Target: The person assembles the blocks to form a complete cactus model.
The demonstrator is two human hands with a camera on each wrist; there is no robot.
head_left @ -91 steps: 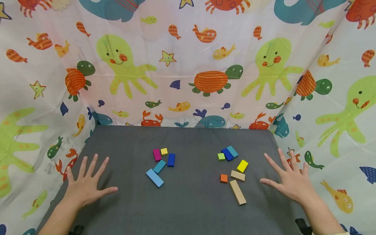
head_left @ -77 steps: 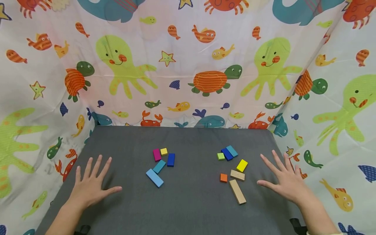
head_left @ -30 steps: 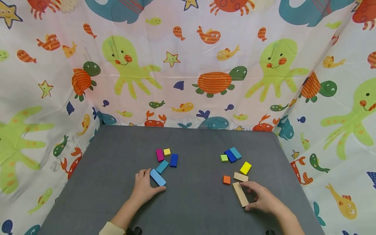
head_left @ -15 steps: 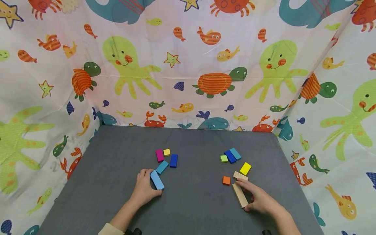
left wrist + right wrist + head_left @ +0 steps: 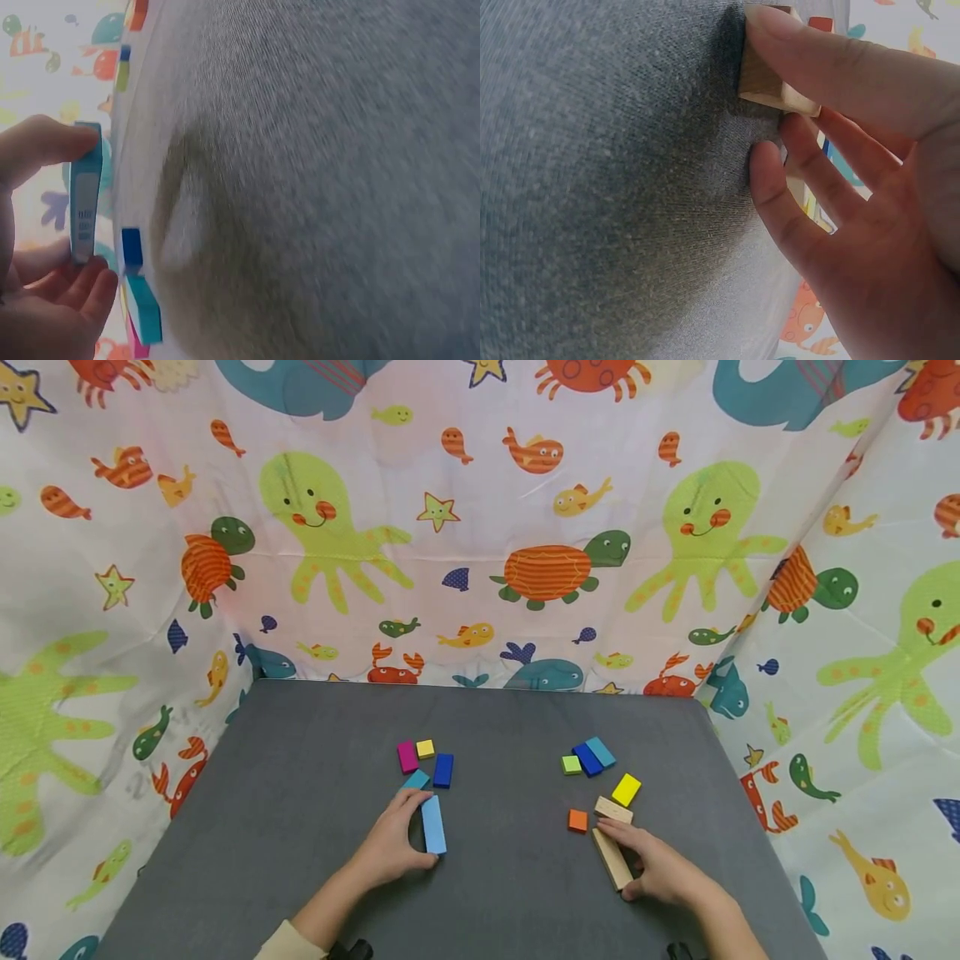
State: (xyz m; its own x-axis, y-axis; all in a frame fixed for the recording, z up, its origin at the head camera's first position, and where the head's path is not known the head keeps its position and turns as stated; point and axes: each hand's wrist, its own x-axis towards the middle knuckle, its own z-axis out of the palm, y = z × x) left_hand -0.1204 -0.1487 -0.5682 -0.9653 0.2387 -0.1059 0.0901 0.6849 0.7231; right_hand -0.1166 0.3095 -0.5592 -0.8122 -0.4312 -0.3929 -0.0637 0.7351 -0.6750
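My left hand pinches a long light blue block by its two ends, thumb at the near end and fingertips at the far end. In the left wrist view that block is held off the grey cloth, with a shadow below. My right hand has thumb and fingers at the two ends of a long plain wooden block, which lies on the table. The right wrist view shows the thumb against the end of this wooden block. A short wooden block lies just beyond the right fingertips.
Beyond the left hand lie a teal block, a dark blue block, a magenta block and a yellow cube. Near the right hand are an orange cube, a yellow block, a green cube and blue blocks.
Both hands came in from the table's sides to the long blocks. The left hand took the light blue block, turned it and moved it right. The right hand has barely moved lately.
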